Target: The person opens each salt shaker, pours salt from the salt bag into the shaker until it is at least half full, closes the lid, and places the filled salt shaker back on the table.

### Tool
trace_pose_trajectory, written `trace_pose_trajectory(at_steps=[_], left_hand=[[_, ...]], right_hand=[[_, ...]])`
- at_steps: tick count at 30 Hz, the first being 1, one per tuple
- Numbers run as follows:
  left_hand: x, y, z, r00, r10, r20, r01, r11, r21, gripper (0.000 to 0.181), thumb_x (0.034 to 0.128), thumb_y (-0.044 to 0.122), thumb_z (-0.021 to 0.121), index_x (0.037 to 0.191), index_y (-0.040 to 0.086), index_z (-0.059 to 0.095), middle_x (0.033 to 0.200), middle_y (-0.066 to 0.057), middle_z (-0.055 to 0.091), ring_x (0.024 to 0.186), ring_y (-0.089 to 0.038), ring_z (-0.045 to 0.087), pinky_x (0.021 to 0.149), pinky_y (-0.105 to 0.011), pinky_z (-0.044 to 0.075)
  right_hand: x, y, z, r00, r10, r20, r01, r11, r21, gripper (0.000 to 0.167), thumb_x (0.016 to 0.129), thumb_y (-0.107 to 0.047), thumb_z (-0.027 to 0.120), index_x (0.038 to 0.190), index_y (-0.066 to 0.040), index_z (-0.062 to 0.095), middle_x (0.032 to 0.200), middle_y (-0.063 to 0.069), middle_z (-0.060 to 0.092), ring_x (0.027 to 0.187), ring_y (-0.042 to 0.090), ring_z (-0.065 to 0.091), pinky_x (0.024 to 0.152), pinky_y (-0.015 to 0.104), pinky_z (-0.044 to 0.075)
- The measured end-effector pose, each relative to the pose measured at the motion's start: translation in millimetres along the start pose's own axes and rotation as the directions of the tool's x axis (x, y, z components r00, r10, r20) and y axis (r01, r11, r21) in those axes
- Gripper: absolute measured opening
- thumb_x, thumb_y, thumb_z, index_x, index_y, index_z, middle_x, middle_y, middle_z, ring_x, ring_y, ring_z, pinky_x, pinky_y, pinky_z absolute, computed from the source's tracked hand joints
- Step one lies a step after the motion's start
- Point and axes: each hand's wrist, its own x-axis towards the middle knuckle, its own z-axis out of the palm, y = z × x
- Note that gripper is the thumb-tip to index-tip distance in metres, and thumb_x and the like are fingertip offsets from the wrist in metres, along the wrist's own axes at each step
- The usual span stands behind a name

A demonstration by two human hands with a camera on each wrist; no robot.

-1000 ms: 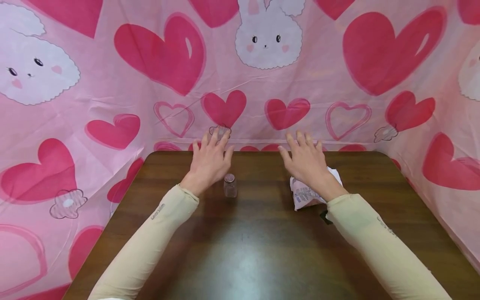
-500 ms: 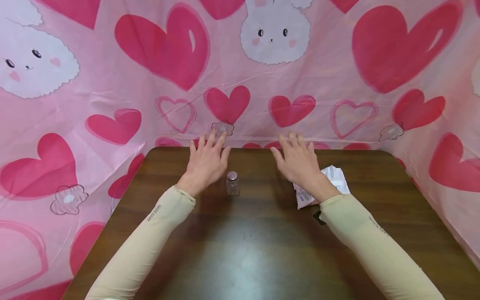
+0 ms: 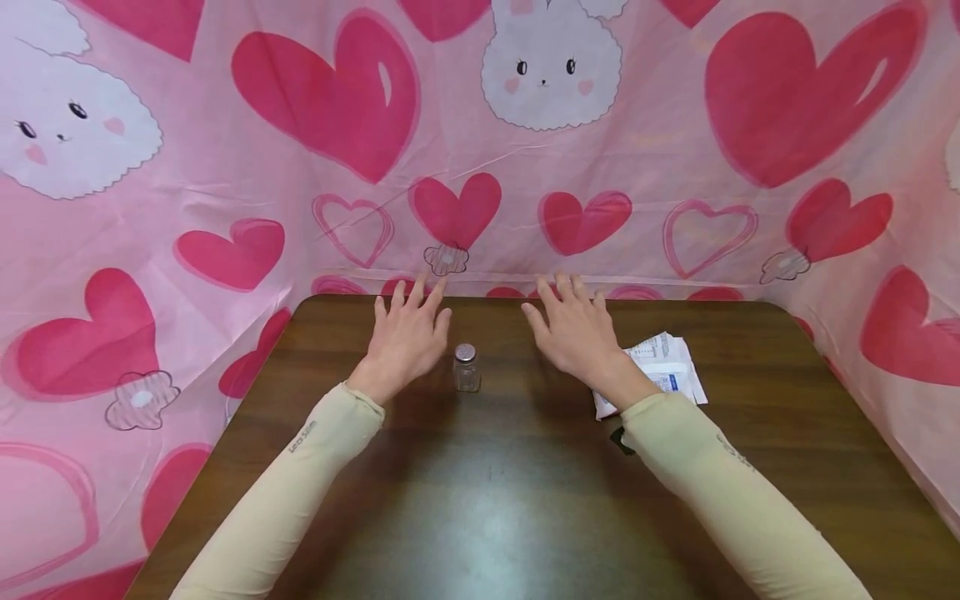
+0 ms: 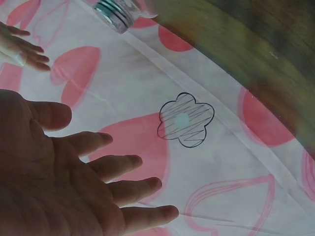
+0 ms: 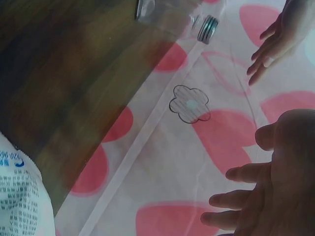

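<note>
My left hand hovers over the back left of the table with its fingers spread and nothing in it. Just to its right stands a small glass shaker with a silver lid, upright and apart from the hand; in the left wrist view part of the shaker shows at the top. Fingers likewise spread, my right hand holds nothing. Its wrist hides part of a white printed packet lying on the table. A small dark object peeks out beside the right sleeve, mostly hidden.
The brown wooden table has rounded far corners. A pink cloth with hearts and rabbit faces hangs behind it and along both sides.
Both hands have shifted left, the right one further, and more of the packet shows now. The head view has turned slightly. Nothing has been picked up.
</note>
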Motion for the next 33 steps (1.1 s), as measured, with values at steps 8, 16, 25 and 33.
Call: trace_pose_trajectory(at_steps=[8, 16, 25, 33], left_hand=[[-4.6, -6.1, 5.6, 0.999, 0.001, 0.046, -0.002, 1.000, 0.012, 0.061, 0.1081, 0.035, 0.043, 0.166, 0.016, 0.035, 0.170, -0.018, 0.028, 0.154, -0.048, 0.021, 0.118, -0.073, 0.009], [-6.2, -11.1, 9.7, 0.999, 0.007, 0.044, -0.007, 1.000, 0.007, 0.059, 0.1076, 0.032, 0.043, 0.164, 0.015, 0.038, 0.169, -0.018, 0.030, 0.153, -0.047, 0.023, 0.118, -0.073, 0.011], [-9.1, -15.1, 14.6, 0.996, -0.007, 0.094, 0.008, 1.000, -0.012, 0.061, 0.1085, 0.034, 0.043, 0.166, 0.015, 0.035, 0.170, -0.018, 0.028, 0.154, -0.048, 0.021, 0.118, -0.072, 0.010], [-11.7, -17.2, 19.6, 0.990, 0.007, 0.139, 0.000, 0.999, -0.050, 0.062, 0.1073, 0.034, 0.049, 0.165, 0.013, 0.036, 0.168, -0.019, 0.031, 0.154, -0.048, 0.022, 0.118, -0.072, 0.011]], right_hand=[[0.5, -12.6, 5.9, 1.000, -0.029, 0.002, 0.029, 0.999, 0.022, 0.064, 0.110, -0.046, 0.046, 0.163, -0.011, 0.038, 0.165, 0.024, 0.033, 0.153, 0.046, 0.025, 0.117, 0.072, 0.019], [4.9, -24.0, 10.1, 0.999, -0.044, 0.009, 0.044, 0.999, 0.016, 0.063, 0.110, -0.046, 0.045, 0.163, -0.011, 0.038, 0.163, 0.023, 0.038, 0.152, 0.043, 0.028, 0.119, 0.067, 0.018], [8.3, -32.9, 19.8, 0.998, -0.050, 0.042, 0.049, 0.999, 0.013, 0.065, 0.110, -0.048, 0.045, 0.163, -0.012, 0.039, 0.165, 0.022, 0.036, 0.153, 0.042, 0.027, 0.119, 0.066, 0.020], [9.1, -41.0, 27.2, 0.997, -0.067, 0.043, 0.067, 0.998, 0.004, 0.064, 0.109, -0.047, 0.047, 0.162, -0.011, 0.042, 0.164, 0.022, 0.038, 0.152, 0.042, 0.032, 0.118, 0.066, 0.025]])
